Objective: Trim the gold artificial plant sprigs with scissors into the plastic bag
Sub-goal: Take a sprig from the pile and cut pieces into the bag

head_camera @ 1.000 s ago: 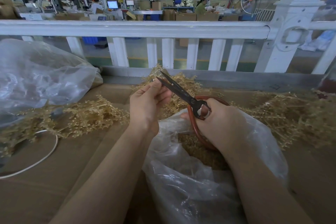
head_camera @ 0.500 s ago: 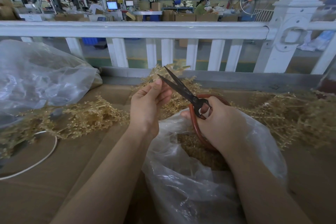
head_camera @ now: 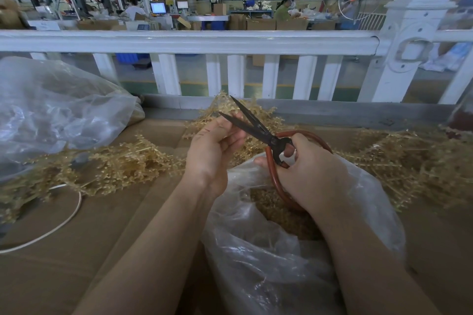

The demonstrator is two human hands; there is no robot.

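My right hand (head_camera: 309, 176) grips black scissors (head_camera: 252, 123) by their red-brown loop handles (head_camera: 272, 174). The blades are spread open and point up and left. My left hand (head_camera: 213, 147) is curled just left of the blades and pinches a small gold sprig at its fingertips; the hand hides most of the sprig. Both hands are above the mouth of a clear plastic bag (head_camera: 268, 266) with gold trimmings (head_camera: 279, 212) inside. Loose gold sprigs lie in heaps to the left (head_camera: 120, 163), to the right (head_camera: 409, 161) and behind the hands (head_camera: 258, 112).
A big crumpled clear plastic bag (head_camera: 56, 110) fills the left side. A white cord (head_camera: 65, 221) loops over the brown cardboard surface (head_camera: 84, 258). A white railing (head_camera: 204, 41) with a post (head_camera: 407, 54) closes off the far side.
The scissor blades have spread from nearly shut to wide open. Both hands stay in about the same place above the bag.
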